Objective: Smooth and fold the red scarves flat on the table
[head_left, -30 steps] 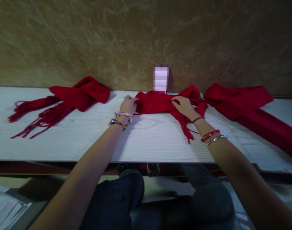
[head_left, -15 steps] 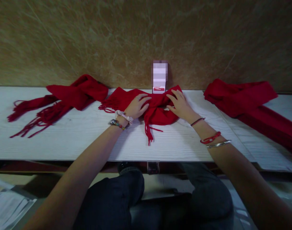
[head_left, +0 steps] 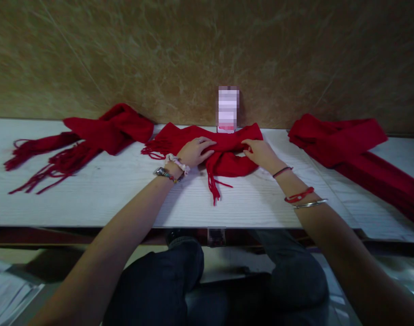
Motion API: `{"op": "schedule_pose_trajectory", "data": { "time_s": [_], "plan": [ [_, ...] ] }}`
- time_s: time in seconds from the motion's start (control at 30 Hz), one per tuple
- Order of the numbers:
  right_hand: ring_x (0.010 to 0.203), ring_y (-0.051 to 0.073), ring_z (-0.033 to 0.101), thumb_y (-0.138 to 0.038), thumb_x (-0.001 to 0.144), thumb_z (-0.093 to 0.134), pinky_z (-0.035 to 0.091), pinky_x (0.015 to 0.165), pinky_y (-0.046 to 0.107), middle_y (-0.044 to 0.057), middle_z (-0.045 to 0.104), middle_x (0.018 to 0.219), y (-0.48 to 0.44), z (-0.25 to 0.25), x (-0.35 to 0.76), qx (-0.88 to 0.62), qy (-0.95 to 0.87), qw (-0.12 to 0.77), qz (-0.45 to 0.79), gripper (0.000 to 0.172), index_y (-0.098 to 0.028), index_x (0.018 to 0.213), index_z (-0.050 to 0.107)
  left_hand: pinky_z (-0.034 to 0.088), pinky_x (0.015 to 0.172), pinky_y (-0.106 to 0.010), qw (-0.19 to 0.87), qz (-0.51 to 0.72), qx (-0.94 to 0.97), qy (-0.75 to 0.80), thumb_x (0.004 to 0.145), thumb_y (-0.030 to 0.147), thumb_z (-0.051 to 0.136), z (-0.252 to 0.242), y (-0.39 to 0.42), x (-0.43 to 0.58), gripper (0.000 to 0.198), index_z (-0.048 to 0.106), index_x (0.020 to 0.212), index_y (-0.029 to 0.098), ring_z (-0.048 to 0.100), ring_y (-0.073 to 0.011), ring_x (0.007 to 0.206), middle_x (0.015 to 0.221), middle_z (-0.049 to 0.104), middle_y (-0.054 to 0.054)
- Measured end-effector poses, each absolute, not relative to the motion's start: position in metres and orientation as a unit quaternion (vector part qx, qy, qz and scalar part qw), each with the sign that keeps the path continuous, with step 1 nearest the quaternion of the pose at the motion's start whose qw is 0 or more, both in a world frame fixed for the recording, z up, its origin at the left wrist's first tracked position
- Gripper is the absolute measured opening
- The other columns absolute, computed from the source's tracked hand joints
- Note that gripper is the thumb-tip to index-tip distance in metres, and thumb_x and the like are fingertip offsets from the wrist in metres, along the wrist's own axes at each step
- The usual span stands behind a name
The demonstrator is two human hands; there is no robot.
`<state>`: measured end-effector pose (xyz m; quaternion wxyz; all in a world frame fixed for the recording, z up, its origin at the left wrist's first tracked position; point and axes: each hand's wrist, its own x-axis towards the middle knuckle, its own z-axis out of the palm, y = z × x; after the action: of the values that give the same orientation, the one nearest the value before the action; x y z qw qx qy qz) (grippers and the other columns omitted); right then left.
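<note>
Red scarf (head_left: 227, 143) beneath both hands (head_left: 192, 153)

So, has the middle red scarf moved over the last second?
Yes, to the left: judged against the bright screen, the middle red scarf reaches farther left than it did a second ago, and its right end lies closer to the screen.

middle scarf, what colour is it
The middle scarf is plain red, seen best in the head view.

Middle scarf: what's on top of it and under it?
The left hand is over the middle scarf; the right hand is at its right side. The table shows around it; anything directly under the cloth is covered.
</note>
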<state>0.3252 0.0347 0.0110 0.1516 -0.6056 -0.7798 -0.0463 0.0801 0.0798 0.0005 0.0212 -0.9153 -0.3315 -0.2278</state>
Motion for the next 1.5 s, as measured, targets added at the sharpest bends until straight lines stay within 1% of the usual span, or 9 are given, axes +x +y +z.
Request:
{"op": "schedule_pose_trajectory", "data": {
  "time_s": [0.13,0.23,0.4,0.53,0.7,0.87,1.1,1.23,1.5],
  "plan": [
    [0.082,0.024,0.061,-0.022,0.081,0.047,0.045,0.071,0.034,0.011,0.067,0.087,0.028,0.016,0.325,-0.638,-0.753,0.148,-0.065,0.033,-0.015,0.111,0.059,0.043,0.089,-0.033,0.031,-0.228,-0.905,-0.357,0.088,0.031,0.040,0.002,0.079,0.079,0.038,0.055,0.117,0.014,0.053,-0.0199,0.102,0.113,0.057,-0.009],
    [0.085,0.024,0.060,-0.019,0.080,0.047,0.045,0.076,0.035,0.012,0.066,0.092,0.025,0.018,0.321,-0.610,-0.760,0.216,-0.067,0.034,-0.013,0.111,0.058,0.043,0.088,-0.033,0.046,-0.233,-0.905,-0.353,0.088,0.031,0.041,0.003,0.078,0.080,0.037,0.057,0.116,0.014,0.053,-0.0201,0.101,0.112,0.057,-0.009],
    [0.079,0.017,0.060,-0.016,0.074,0.054,0.048,0.075,0.030,0.008,0.063,0.096,0.028,0.012,0.314,-0.530,-0.792,0.298,0.055,0.049,-0.012,0.123,0.049,0.043,0.089,-0.034,0.048,-0.224,-0.909,-0.349,0.088,0.031,0.041,0.002,0.078,0.081,0.038,0.055,0.119,0.015,0.051,-0.0204,0.105,0.117,0.054,-0.010],
    [0.072,0.018,0.060,-0.013,0.072,0.054,0.049,0.070,0.030,0.010,0.065,0.086,0.033,0.005,0.323,-0.595,-0.755,0.272,0.050,0.043,-0.007,0.115,0.055,0.043,0.089,-0.036,0.036,-0.198,-0.895,-0.398,0.089,0.032,0.041,0.001,0.078,0.080,0.038,0.052,0.123,0.019,0.051,-0.0211,0.108,0.121,0.052,-0.009],
    [0.069,0.018,0.060,-0.015,0.073,0.052,0.048,0.068,0.032,0.006,0.065,0.074,0.034,0.006,0.338,-0.622,-0.717,0.315,0.019,0.035,-0.013,0.107,0.060,0.043,0.088,-0.034,0.035,-0.178,-0.882,-0.434,0.089,0.030,0.041,0.002,0.080,0.076,0.037,0.052,0.123,0.021,0.052,-0.0202,0.106,0.119,0.052,-0.007],
    [0.076,0.017,0.061,-0.017,0.073,0.048,0.049,0.071,0.032,0.006,0.065,0.088,0.035,0.007,0.350,-0.606,-0.684,0.405,0.025,0.043,-0.017,0.116,0.053,0.041,0.090,-0.037,0.043,-0.177,-0.870,-0.458,0.087,0.026,0.041,0.006,0.077,0.072,0.037,0.051,0.124,0.023,0.052,-0.0211,0.107,0.120,0.053,-0.007],
    [0.070,0.020,0.063,-0.021,0.074,0.051,0.049,0.065,0.034,0.006,0.067,0.078,0.032,0.002,0.359,-0.649,-0.681,0.329,0.090,0.051,-0.014,0.124,0.046,0.021,0.105,-0.047,0.055,-0.128,-0.949,-0.284,0.086,0.040,0.044,0.011,0.050,0.096,0.046,0.043,0.130,0.026,0.019,-0.0275,0.133,0.144,0.028,-0.005],
    [0.073,0.022,0.063,-0.020,0.073,0.051,0.048,0.068,0.034,0.006,0.068,0.076,0.030,0.006,0.362,-0.673,-0.669,0.311,0.051,0.050,-0.013,0.122,0.049,0.019,0.104,-0.052,0.044,-0.041,-0.947,-0.317,0.085,0.046,0.044,0.006,0.049,0.103,0.046,0.046,0.128,0.028,0.024,-0.0301,0.131,0.141,0.035,-0.004],
    [0.075,0.024,0.064,-0.017,0.074,0.050,0.049,0.069,0.035,0.006,0.069,0.071,0.033,0.007,0.372,-0.698,-0.662,0.271,-0.029,0.031,-0.016,0.102,0.062,0.021,0.104,-0.048,0.041,-0.050,-0.941,-0.333,0.085,0.046,0.045,0.006,0.057,0.094,0.044,0.047,0.126,0.030,0.029,-0.0262,0.130,0.138,0.040,-0.002]
  ]
}}
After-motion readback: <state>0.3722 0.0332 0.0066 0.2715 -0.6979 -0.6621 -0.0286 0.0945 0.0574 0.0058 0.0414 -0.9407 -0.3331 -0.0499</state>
